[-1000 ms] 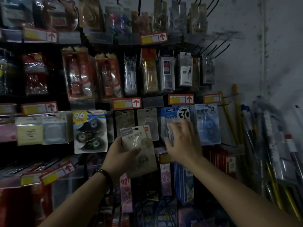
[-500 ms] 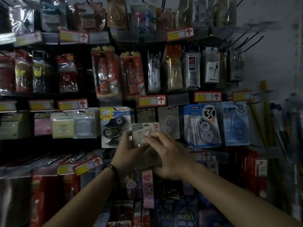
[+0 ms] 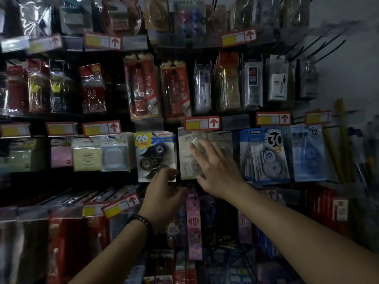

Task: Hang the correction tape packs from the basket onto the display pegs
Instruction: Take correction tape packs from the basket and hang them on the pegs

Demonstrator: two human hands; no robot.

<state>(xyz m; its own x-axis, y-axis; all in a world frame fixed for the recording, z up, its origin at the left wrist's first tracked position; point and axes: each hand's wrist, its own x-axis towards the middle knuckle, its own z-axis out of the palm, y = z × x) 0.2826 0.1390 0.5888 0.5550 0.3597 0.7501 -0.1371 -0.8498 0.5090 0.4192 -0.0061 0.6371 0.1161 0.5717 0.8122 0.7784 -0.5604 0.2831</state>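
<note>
A grey-beige correction tape pack hangs flat against the display, just under a red price tag. My right hand lies on its front with straight, spread fingers pressing it toward the wall. My left hand is just below and left of the pack, fingers loosely curled and holding nothing, its fingertips near the pack's lower left corner. The peg behind the pack is hidden. At the bottom, the blue wire basket is dim.
A yellow-and-blue "96" tape pack hangs to the left. A blue "30" pack and a pale blue "12" pack hang to the right. Pencil packs fill the row above. Long rulers and pens stand at the far right.
The pack went up from both hands onto the display row. My left hand let go and dropped below it. My right hand opened flat on its front.
</note>
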